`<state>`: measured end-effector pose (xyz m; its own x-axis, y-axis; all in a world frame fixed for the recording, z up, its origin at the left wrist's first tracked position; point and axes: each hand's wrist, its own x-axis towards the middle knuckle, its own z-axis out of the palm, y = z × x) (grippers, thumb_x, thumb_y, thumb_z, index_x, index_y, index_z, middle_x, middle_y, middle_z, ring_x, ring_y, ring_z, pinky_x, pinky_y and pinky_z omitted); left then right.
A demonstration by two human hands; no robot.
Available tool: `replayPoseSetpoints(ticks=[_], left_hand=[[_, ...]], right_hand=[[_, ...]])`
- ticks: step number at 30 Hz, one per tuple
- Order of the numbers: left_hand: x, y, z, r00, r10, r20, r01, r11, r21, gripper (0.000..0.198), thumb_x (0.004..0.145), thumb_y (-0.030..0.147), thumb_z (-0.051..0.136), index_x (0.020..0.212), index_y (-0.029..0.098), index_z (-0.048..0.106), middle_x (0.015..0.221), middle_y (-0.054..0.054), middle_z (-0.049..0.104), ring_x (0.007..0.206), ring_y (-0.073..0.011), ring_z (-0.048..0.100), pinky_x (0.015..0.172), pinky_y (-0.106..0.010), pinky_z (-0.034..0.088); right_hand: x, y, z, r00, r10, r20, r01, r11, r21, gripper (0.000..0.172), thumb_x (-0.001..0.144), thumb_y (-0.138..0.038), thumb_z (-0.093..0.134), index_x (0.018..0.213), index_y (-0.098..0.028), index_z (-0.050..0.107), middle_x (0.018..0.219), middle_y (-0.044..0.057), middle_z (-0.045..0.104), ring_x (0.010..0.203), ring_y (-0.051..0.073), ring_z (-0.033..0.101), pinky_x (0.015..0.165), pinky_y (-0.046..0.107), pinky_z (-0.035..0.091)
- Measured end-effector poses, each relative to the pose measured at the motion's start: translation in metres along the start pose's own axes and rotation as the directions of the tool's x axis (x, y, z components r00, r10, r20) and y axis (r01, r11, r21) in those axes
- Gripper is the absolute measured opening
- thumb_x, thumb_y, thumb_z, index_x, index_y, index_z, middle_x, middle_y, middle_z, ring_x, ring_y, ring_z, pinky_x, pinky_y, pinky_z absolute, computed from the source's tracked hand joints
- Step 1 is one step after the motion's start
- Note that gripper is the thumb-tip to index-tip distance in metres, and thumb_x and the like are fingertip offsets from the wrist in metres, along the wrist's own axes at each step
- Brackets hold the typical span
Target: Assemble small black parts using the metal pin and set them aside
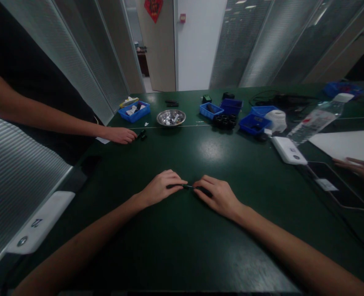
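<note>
My left hand [163, 186] rests over the green table with its fingers pinched on a slim dark piece [185, 186]. Opposite it, my right hand [217, 193] is closed on a dark, handle-like rod [204, 191] with a thin shiny shaft. That shaft points left and meets the end of the left-hand piece. Both things are small and partly covered by fingers, so their exact kind cannot be made out. Ahead of my hands stands a shiny metal bowl [171, 118] with small parts in it.
A co-worker's hand [121, 135] touches small dark pieces [143, 135] at left. Blue trays [135, 114] and black round parts [225, 121] stand farther back. On the right are a bottle [320, 119], a white power bank [289, 150], a phone [339, 185] and another person's hand [359, 167].
</note>
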<state>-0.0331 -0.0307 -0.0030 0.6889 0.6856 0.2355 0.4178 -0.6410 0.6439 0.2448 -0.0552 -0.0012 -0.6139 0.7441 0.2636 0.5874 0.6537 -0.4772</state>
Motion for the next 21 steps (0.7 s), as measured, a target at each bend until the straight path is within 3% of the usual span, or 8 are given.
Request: replayPoseSetpoints(ticks=[12,21], left_hand=[[0.0011,0.0002,0.0027,1.000,0.023,0.019,-0.024,0.999,0.023,0.030,0.103,0.030,0.058,0.129,0.025,0.071,0.116,-0.008,0.070,0.108,-0.0214,0.060,0.097,-0.039,0.048],[-0.0009,0.0004,0.0036,0.998,-0.056,0.012,0.056,0.998,-0.017,0.047,0.100,0.028,0.062,0.146,0.027,0.056,0.116,-0.008,0.067,0.110,-0.0217,0.059,0.096,-0.039,0.049]], right_hand=[[0.0033,-0.0055,0.0016,0.999,-0.047,0.019,0.048,0.998,-0.031,0.026,0.109,-0.034,0.045,0.121,-0.025,0.065,0.109,0.007,0.068,0.094,0.020,0.067,0.078,0.031,0.053],[0.0025,0.0030,0.0086,0.982,0.166,-0.089,-0.171,0.984,-0.052,0.024,0.107,-0.036,0.049,0.118,-0.024,0.065,0.109,0.006,0.068,0.087,0.019,0.067,0.074,0.031,0.052]])
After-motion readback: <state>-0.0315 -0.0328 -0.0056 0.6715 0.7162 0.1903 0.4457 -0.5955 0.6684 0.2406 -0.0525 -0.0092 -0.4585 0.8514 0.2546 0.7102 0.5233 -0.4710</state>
